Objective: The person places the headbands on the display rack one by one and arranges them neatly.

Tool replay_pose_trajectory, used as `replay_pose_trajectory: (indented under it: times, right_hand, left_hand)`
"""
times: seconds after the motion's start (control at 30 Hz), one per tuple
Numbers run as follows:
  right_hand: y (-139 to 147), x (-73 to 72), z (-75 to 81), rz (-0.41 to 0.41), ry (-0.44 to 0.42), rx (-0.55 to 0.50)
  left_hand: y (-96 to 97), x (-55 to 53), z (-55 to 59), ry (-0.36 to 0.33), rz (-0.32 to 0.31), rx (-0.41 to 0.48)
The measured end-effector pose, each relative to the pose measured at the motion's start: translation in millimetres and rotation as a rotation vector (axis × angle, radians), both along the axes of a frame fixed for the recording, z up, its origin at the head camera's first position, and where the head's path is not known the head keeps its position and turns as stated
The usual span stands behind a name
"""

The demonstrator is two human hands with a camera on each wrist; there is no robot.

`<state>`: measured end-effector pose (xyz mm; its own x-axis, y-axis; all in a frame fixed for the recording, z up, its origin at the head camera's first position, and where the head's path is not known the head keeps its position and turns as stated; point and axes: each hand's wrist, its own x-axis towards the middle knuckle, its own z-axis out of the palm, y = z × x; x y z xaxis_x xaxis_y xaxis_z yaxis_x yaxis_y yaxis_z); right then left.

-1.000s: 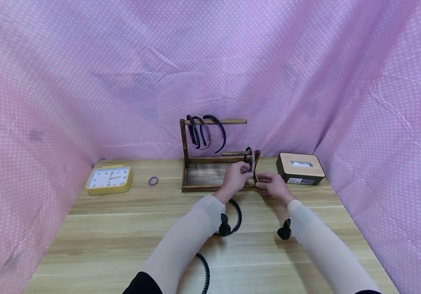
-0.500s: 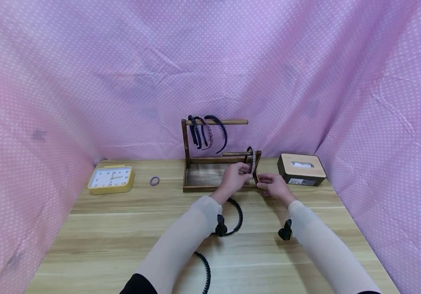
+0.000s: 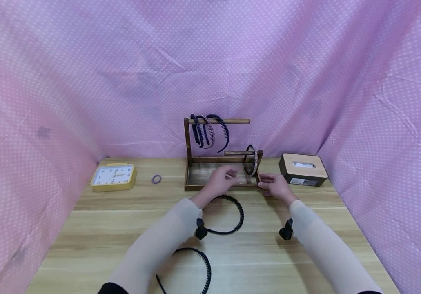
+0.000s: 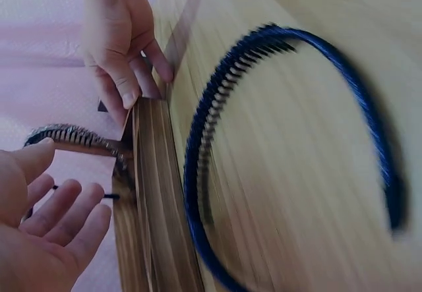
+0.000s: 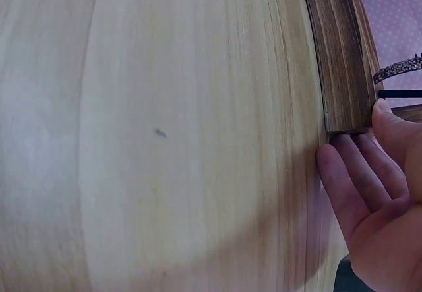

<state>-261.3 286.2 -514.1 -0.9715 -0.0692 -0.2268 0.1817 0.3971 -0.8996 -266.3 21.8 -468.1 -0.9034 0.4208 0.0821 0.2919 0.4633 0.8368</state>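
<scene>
A wooden headband rack (image 3: 188, 141) with a tray base, a high rod and a low rod stands on the table. From the low rod hangs a sparkly headband (image 3: 256, 161), close to the right post. My left hand (image 3: 218, 182) is over the tray, left of this headband, with fingers loosely bent and nothing held; the left wrist view shows the palm and spread fingers of the left hand (image 4: 56, 229). At the rack's right end my right hand (image 5: 389, 216) grips the frame between thumb and fingers.
Several headbands (image 3: 226, 132) hang from the high rod. Two black headbands lie on the table, the nearer black headband (image 3: 209, 271) partly behind my left arm. A yellow clock (image 3: 114, 185) and purple ring (image 3: 156, 179) lie left; a tissue box (image 3: 304, 169) stands right.
My left hand has let go of the sparkly headband and drawn back left, which uncovers more of the tray and the table headbands. My right hand stays at the rack's end.
</scene>
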Motion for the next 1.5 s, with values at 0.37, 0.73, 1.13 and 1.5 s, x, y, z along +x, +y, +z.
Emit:
replay_pose_trajectory:
  times: [0.37,0.73,1.13,1.5]
  right_hand:
    - [1.8,-4.8,5.4,0.005,0.009,-0.006]
    - [7.3,-3.3,10.6,0.013,0.024,0.011]
    - [2.7,-2.4,1.7,0.016,0.006,-0.016]
    - [1.9,-1.7,-0.6,0.027,0.008,-0.004]
  left_hand:
    - [-83.0,39.4,-0.3,0.067,-0.093,-0.077]
    - [-115.5,89.0,-19.7,0.016,-0.183,-0.140]
    - [-84.3,95.7,-40.1,0.007,-0.279,-0.259]
    - [-34.1,103.6,-44.0,0.079,-0.272,-0.388]
